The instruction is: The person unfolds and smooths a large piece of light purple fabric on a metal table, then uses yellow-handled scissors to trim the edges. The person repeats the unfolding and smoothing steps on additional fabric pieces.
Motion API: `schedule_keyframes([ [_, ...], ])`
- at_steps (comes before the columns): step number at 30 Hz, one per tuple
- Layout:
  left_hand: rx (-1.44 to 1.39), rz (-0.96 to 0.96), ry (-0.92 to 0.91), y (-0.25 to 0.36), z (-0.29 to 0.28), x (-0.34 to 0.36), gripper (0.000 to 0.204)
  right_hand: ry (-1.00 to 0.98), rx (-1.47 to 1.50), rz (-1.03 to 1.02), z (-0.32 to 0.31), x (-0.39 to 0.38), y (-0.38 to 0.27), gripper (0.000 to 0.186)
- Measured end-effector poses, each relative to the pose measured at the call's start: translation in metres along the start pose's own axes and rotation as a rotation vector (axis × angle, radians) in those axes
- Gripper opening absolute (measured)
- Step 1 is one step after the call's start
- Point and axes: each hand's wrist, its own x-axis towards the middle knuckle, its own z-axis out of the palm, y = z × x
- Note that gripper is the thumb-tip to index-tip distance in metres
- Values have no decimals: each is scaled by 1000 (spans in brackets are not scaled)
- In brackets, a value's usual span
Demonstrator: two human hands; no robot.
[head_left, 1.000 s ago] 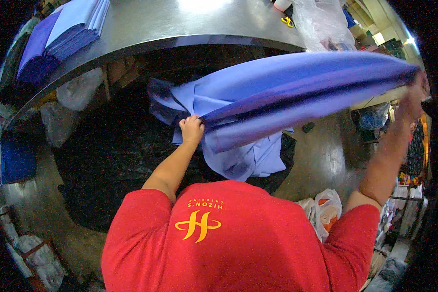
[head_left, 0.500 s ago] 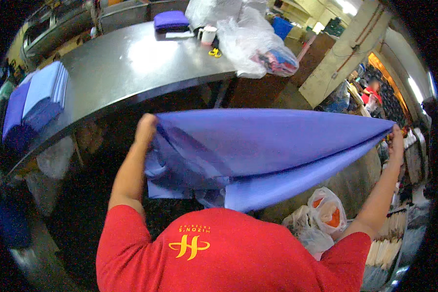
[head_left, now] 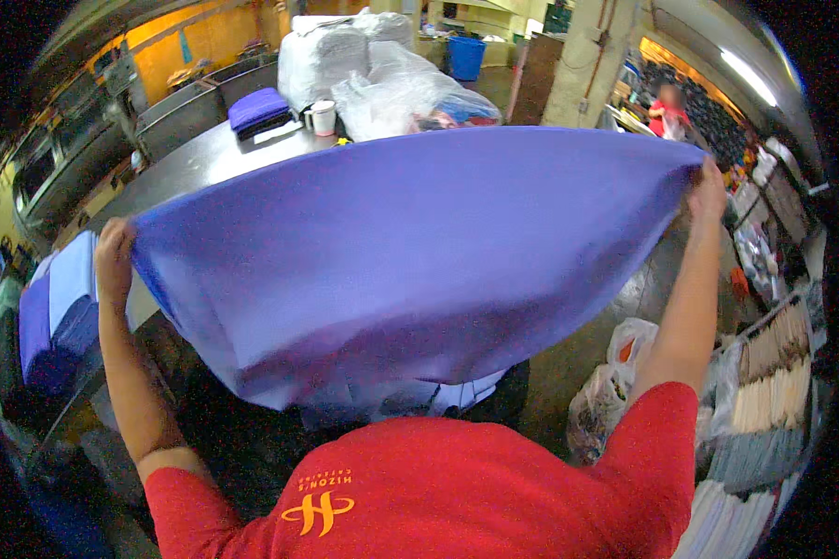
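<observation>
A large violet-blue cloth (head_left: pixel 419 252) is stretched wide in front of me, its upper edge taut between my two hands. My left hand (head_left: pixel 116 253) is closed on the cloth's upper left corner. At the opposite corner, my right hand (head_left: pixel 707 191) pinches the edge at about shoulder height. The lower part sags and billows toward my body, with paler folds hanging beneath it. Part of the steel table's surface is hidden behind the cloth.
On the steel table (head_left: pixel 172 191) lie a folded purple cloth (head_left: pixel 258 110), a white pitcher (head_left: pixel 322 118) and plastic-wrapped bundles (head_left: pixel 382 98). Folded blue cloths (head_left: pixel 73 270) are stacked at its left end. Plastic bags (head_left: pixel 606 391) and stacked linens (head_left: pixel 769 410) are at right. A person in red (head_left: pixel 667 112) stands far off.
Both hands have risen, and my left hand has moved outward to the left. The cloth has spread open from a folded-over drape into a broad billowing sheet. My view has tilted up.
</observation>
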Motion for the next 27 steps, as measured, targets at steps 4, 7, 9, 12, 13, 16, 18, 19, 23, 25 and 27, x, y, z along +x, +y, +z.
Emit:
schedule_keyframes([
  [4, -172, -95, -181, -9, -9, -40, 7, -132, -32, -45, 2, 4, 14, 20],
  [7, -404, -250, -262, 2, -13, -78, 2, -97, 18, -66, -4, 3, 13, 20],
  [9, -389, -210, -271, 11, -13, -94, 3, -104, 17, -103, -7, 2, 13, 20],
  [12, -497, -345, -319, 27, -16, -111, 12, -78, -53, -165, -12, 4, 15, 21],
  [13, -532, -371, -317, 32, -16, -114, 14, -61, -96, -204, -14, 7, 17, 21],
  [16, -541, -462, -240, 45, -15, -118, 17, -61, -67, -301, -18, 21, 19, 21],
  [18, -489, -529, -185, 51, -10, -116, 14, -64, -110, -186, -19, 33, 15, 22],
  [19, -528, -502, -184, 53, -8, -113, 13, -73, -189, -153, -19, 40, 12, 23],
  [23, -175, -434, -343, 46, -7, -84, 10, -189, -140, -91, -7, 69, -4, 29],
  [25, -261, -476, -299, 36, -22, -65, 9, -195, -64, 21, -1, 77, -7, 32],
  [27, -325, -475, -257, 25, -50, -43, 7, -202, -66, 60, 0, 80, -5, 35],
])
